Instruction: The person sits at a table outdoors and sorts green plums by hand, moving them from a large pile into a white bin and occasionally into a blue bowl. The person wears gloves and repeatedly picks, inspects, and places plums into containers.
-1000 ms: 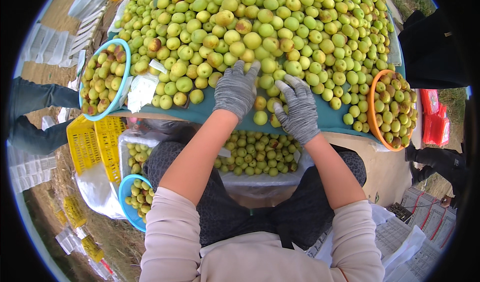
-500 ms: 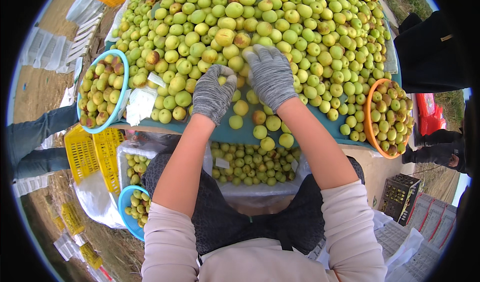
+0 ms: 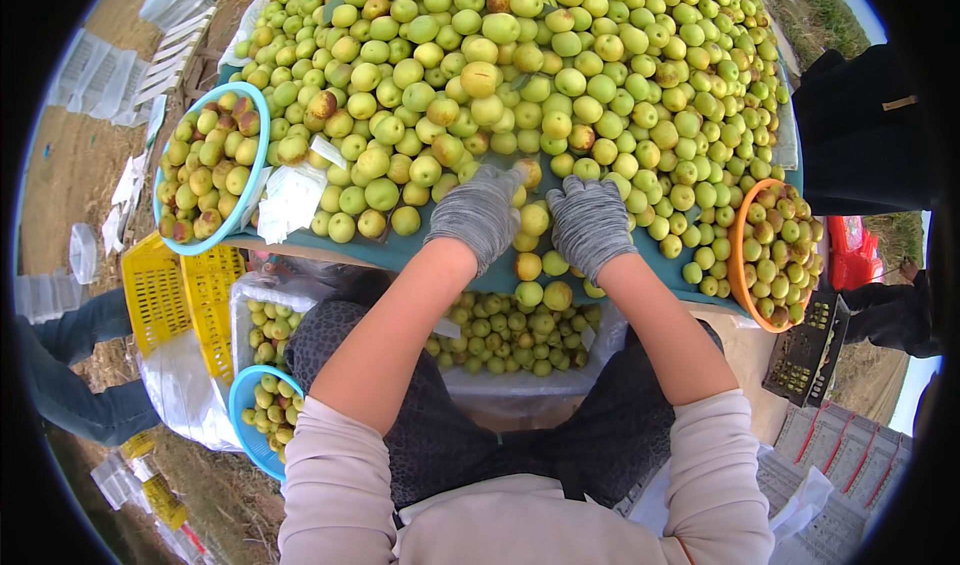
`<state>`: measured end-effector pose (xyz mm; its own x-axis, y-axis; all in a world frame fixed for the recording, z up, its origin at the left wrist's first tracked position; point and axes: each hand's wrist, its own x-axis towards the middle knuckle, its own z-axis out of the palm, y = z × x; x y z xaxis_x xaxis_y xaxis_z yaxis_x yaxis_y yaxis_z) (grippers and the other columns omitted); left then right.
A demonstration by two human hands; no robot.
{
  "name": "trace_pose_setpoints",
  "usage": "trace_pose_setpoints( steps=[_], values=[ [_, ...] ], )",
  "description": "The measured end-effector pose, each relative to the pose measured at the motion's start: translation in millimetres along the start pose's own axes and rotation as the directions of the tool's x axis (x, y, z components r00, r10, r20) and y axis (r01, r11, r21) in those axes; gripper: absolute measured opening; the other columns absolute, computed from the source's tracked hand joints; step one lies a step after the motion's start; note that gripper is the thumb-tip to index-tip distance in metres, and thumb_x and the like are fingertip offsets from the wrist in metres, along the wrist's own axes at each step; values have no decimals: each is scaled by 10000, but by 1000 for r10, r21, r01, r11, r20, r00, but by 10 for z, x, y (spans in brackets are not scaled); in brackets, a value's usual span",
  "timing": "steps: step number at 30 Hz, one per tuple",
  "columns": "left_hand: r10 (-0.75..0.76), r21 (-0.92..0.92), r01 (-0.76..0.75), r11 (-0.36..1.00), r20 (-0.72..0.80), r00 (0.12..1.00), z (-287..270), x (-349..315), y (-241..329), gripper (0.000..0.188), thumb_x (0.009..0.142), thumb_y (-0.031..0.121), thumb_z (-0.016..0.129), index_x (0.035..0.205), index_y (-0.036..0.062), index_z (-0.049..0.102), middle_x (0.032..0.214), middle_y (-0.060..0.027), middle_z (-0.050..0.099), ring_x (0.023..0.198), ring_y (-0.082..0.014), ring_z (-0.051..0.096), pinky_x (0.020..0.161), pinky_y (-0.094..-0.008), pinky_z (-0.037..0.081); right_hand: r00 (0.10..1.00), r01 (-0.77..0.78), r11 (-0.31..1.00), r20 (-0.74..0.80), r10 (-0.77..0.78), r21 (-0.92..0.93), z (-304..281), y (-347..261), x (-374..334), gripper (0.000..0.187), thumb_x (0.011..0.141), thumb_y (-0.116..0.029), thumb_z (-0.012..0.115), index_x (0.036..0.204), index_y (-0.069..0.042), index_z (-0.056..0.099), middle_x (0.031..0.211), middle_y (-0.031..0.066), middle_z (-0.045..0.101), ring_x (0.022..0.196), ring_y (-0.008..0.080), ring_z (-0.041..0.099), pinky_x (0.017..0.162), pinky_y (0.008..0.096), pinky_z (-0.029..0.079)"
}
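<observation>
A big heap of yellow-green jujubes [image 3: 420,85], some with brown-red patches, covers a teal-topped table [image 3: 380,256]. Both my hands wear grey knit gloves at the near edge of the heap. My left hand [image 3: 476,217] is closed, its fingertips against a reddish jujube [image 3: 528,173]; its palm side is hidden. Just to the right, my right hand [image 3: 590,227] has its fingers curled down among the fruit, and whatever lies under them cannot be seen. A few loose jujubes [image 3: 527,266] lie between my wrists. Below the table edge, a lined crate holds more jujubes [image 3: 500,335].
A blue-rimmed basket [image 3: 263,155] of browner jujubes sits left, an orange basket [image 3: 738,265] right. White paper [image 3: 290,203] lies by the heap. Yellow crates [image 3: 155,295] and a small blue basket [image 3: 240,405] stand lower left. A dark-clothed person [image 3: 850,135] is at right.
My left hand has moved right and slightly nearer to me. My right hand has drawn back toward me and a little right, off the heap, its fingers now curled down.
</observation>
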<state>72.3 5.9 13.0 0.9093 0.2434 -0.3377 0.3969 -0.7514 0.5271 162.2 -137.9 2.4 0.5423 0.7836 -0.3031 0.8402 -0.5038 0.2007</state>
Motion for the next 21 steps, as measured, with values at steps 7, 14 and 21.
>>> trace_pose_setpoints(
  steps=[7,14,21],
  values=[
    [43,-118,-79,990,-278,960,-202,-143,-63,443,864,140,609,1300,128,531,1203,-172,553,1095,-322,576,945,-407,479,944,-25,793,-248,219,608,-464,182,320,338,790,-235,670,1091,-123,564,1066,92,572,921,292,630,780,426,531],
    [-69,-404,-98,910,-379,923,-245,-133,-261,258,877,44,573,1131,37,618,997,-102,640,919,-210,626,846,-317,505,970,-24,921,-212,115,389,-716,-244,1054,502,856,-134,576,1343,-192,471,1277,175,497,998,338,639,812,427,542],
    [-71,-667,-23,745,-113,991,-212,-152,-293,166,928,111,577,1084,60,602,864,-36,640,731,-95,578,654,-236,506,996,-43,975,87,25,217,-417,-77,369,479,877,-168,572,1343,-201,467,1255,176,502,1031,302,627,807,424,544]
  ],
)
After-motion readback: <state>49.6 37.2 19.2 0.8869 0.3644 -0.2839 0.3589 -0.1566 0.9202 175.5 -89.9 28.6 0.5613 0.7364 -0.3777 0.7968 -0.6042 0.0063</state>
